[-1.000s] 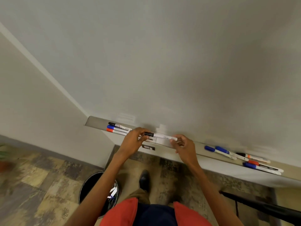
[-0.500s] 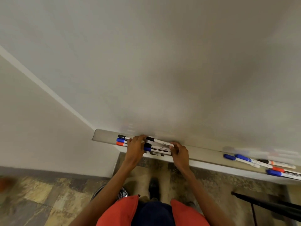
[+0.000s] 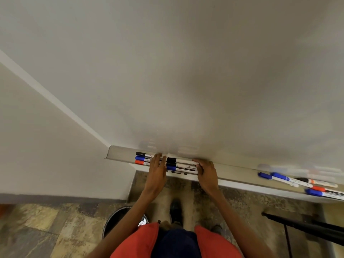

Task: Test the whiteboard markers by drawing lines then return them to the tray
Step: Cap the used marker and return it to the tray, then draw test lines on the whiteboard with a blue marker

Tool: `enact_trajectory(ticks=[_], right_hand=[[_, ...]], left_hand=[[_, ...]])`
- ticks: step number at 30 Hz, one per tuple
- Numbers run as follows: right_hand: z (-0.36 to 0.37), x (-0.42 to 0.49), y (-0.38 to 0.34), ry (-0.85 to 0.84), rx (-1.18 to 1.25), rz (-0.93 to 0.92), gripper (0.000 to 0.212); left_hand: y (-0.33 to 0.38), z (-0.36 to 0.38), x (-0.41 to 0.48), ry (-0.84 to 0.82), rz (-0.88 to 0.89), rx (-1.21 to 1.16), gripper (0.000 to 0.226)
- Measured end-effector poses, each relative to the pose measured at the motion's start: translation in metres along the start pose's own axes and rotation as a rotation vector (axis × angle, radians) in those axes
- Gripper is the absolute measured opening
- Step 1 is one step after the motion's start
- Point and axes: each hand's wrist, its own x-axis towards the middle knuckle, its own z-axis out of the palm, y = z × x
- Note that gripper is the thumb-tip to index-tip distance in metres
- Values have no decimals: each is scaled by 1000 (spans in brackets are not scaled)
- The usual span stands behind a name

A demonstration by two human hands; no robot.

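White-barrelled markers (image 3: 183, 164) — black and blue caps — lying in tray (image 3: 121, 154); left hand (image 3: 157, 169) flat on them, right hand (image 3: 207, 174) grip unclear

markers (image 3: 183, 165) on tray (image 3: 230, 167) below whiteboard (image 3: 186, 71)

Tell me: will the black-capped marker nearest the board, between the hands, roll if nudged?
Likely rolls: the black-capped marker is a smooth round barrel lying flat. The tray edge should probably catch it. Slim plastic, so likely stiff and light.
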Motion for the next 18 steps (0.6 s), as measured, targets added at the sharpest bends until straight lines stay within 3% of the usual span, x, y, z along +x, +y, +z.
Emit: enact_trajectory(ticks=[9, 18], right_hand=[[-18, -12, 13, -67, 11, 37, 36], [-83, -27, 58, 22, -4, 161, 33]], left_hand=[[17, 13, -5, 18, -2, -32, 55], [84, 51, -11, 73, 114, -52, 41]])
